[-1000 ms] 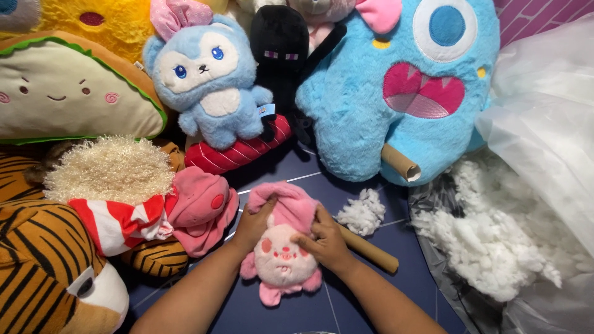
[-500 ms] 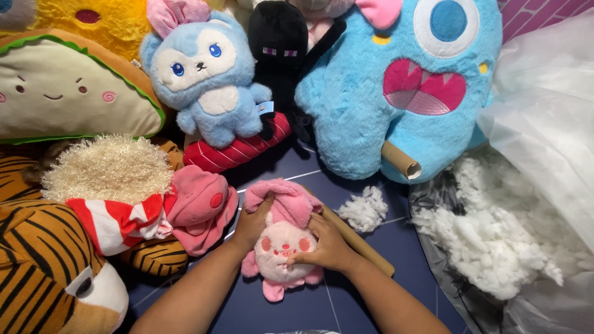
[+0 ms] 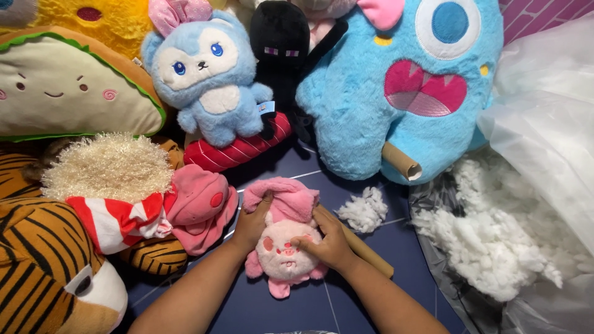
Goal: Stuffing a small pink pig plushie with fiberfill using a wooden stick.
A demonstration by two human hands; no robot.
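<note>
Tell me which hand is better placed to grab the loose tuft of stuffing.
Right hand, probably. The white stuffing tuft lies just beyond it on the right of the pink plush, while the left hand grips the far side.

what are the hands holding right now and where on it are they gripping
Both hands hold the small pink plush toy lying on the floor: the left hand grips its left side by the hood, the right hand presses across its face.

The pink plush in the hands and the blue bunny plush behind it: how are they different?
The pink plush lies flat on the dark surface, held by the left hand and right hand; the blue bunny plush sits upright, untouched. The pink plush looks smaller and rounder, with pink cheeks; the bunny has blue eyes and pink ears. Both have pale faces.
</note>
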